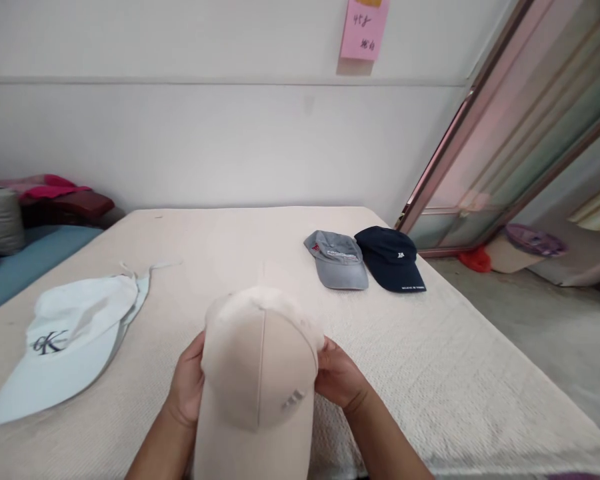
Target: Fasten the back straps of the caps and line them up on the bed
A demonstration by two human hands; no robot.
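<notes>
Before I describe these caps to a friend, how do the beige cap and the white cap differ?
The beige cap is held between the left hand and right hand; the white cap lies on the cover. The beige cap has a small striped logo, the white cap large dark lettering. The beige cap shows no ties; the white cap has some trailing behind. Both are pale and brimmed.

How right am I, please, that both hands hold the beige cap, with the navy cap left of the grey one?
The navy cap lies right, not left, of the grey cap (head view); left hand and right hand hold the beige cap.
</notes>
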